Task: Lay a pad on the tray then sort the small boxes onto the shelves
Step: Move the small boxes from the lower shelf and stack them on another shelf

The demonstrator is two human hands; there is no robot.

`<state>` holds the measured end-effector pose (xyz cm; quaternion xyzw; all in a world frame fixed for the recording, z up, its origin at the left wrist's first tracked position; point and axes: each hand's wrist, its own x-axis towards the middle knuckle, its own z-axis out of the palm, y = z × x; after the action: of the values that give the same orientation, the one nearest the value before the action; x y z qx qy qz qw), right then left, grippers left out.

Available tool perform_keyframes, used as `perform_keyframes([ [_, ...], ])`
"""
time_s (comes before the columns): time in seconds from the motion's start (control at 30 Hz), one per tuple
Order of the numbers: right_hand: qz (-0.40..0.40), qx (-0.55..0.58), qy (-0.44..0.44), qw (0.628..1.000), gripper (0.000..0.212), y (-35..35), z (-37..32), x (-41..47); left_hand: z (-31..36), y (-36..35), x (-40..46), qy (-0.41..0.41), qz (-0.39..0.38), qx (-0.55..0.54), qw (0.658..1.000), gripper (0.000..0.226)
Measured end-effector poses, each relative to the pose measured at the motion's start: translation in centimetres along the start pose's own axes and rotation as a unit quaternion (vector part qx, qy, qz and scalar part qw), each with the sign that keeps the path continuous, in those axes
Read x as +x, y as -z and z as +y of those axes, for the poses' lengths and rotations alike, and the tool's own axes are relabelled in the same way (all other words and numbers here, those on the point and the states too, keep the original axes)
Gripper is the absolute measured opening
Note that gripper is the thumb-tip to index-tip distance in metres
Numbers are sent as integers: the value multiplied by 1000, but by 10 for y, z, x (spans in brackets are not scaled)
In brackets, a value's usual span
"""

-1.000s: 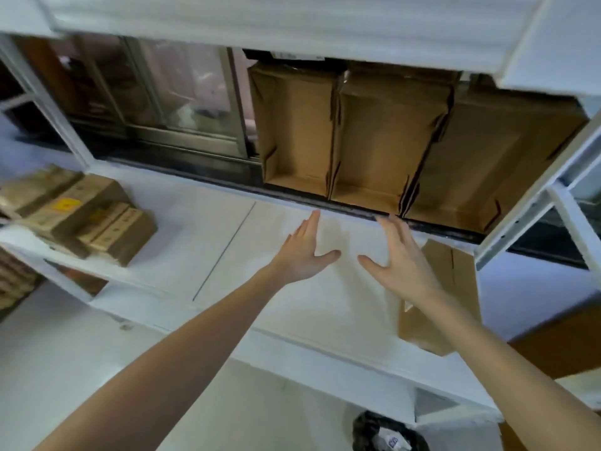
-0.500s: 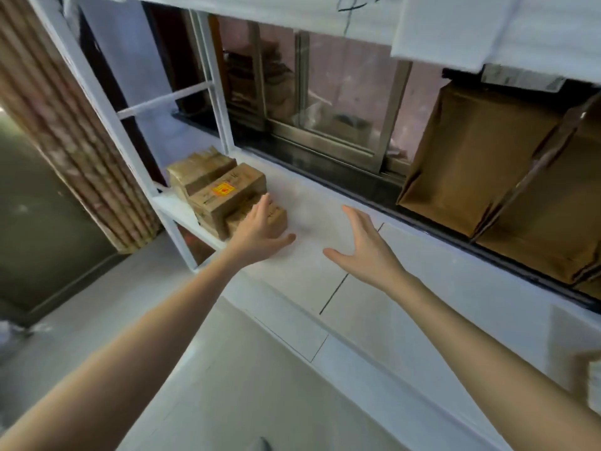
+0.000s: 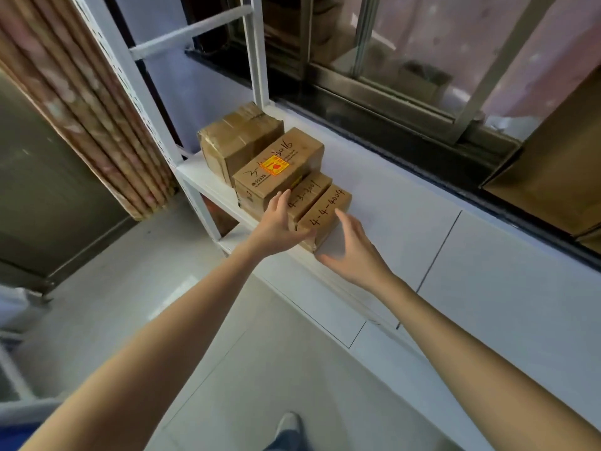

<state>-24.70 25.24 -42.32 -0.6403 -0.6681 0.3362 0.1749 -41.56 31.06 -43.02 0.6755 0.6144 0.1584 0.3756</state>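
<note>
Several small cardboard boxes sit at the left end of the white shelf point(image 3: 406, 216). The nearest one, marked 4-4-4004 point(image 3: 327, 211), lies beside one marked 4-3-3001 point(image 3: 309, 193). Behind them stand a bigger box with a yellow sticker point(image 3: 276, 167) and a taped box point(image 3: 237, 138). My left hand point(image 3: 276, 222) rests against the near left corner of the two marked boxes, fingers spread. My right hand point(image 3: 349, 249) hovers open just to the right of the 4-4-4004 box, fingertips by its side. White pad sheets point(image 3: 487, 281) cover the shelf.
The white shelf post point(image 3: 257, 50) rises behind the boxes, with a window point(image 3: 422, 50) beyond. A large open cardboard box point(image 3: 553, 177) stands at the right. A curtain point(image 3: 81, 102) hangs at the left. The grey floor point(image 3: 244, 369) and my shoe point(image 3: 287, 424) are below.
My view has swung left along the shelf, from the big cardboard boxes to the small ones. Both hands have moved onto the 4-4-4004 box's sides.
</note>
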Motion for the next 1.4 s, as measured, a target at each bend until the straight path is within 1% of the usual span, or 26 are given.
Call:
perform_keyframes([
  [0.37,-7,90,-89,992,93,-29,6,49,-20,-6,44,29,-50,34,998,89],
  [0.5,5,117,-121,986,94,-31,12,56,-16,-14,48,50,-61,-14,997,84],
  [0.57,18,127,-129,983,94,-30,18,58,-11,-17,46,54,-72,-37,995,87],
  [0.63,30,127,-140,981,95,-27,27,57,-6,-19,44,54,-88,-61,993,95],
  [0.7,32,124,-157,979,97,-26,34,54,-5,-25,43,58,-116,-45,990,102],
  [0.77,21,119,-172,978,99,-25,41,48,-3,-32,40,65,-133,-6,989,98],
  [0.9,21,122,-182,975,97,-23,54,29,7,-49,30,69,-132,-54,987,82],
  [1.0,33,113,-183,976,103,-14,66,13,23,-60,20,50,-137,-67,987,80],
  [1.23,99,88,-179,975,89,42,101,-43,96,-96,-13,-2,-160,-85,984,78],
  [1.4,148,69,-190,968,88,96,135,-113,167,-141,-52,-44,-181,-102,977,74],
])
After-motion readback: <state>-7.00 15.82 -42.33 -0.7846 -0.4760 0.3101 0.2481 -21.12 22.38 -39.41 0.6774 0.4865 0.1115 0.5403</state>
